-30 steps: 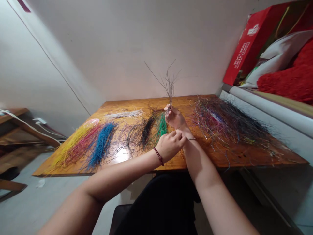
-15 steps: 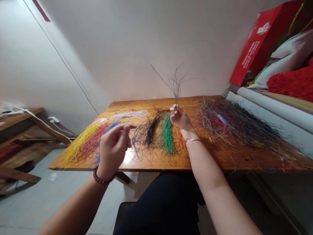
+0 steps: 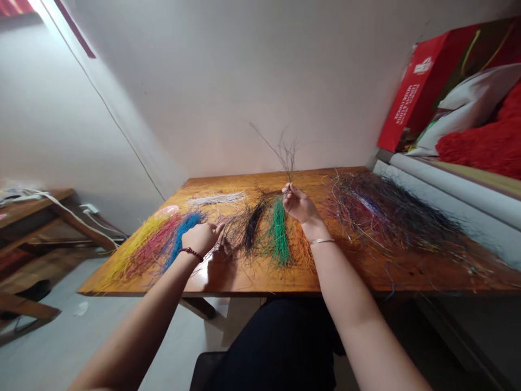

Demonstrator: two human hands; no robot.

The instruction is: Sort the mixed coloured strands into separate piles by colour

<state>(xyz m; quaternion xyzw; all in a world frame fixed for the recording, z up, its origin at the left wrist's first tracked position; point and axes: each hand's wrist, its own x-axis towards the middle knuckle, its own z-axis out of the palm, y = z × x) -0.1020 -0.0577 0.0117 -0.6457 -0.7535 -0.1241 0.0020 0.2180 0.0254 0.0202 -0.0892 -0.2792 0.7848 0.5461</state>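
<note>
My right hand (image 3: 300,205) is closed round a small bundle of dark wires (image 3: 288,162) that fans upward above the green bundle. Fingers closed together, my left hand (image 3: 203,237) is low over the wooden table (image 3: 260,279), between the blue bundle (image 3: 181,234) and a loose grey-brown bundle (image 3: 233,231); what its fingertips hold, if anything, is too small to make out. To the right of the loose strands lie a black bundle (image 3: 253,224), a green bundle (image 3: 279,233) and an orange bundle (image 3: 302,241).
Yellow strands (image 3: 136,244) and red strands (image 3: 157,241) lie at the left, white ones (image 3: 217,199) at the back. A large mixed tangle (image 3: 391,209) covers the right side. Beyond it are a red box (image 3: 409,103) and red material (image 3: 484,142).
My left hand has moved forward and down to the table, beside the grey-brown strands. My right hand still holds the dark wires, and the view has tilted up slightly.
</note>
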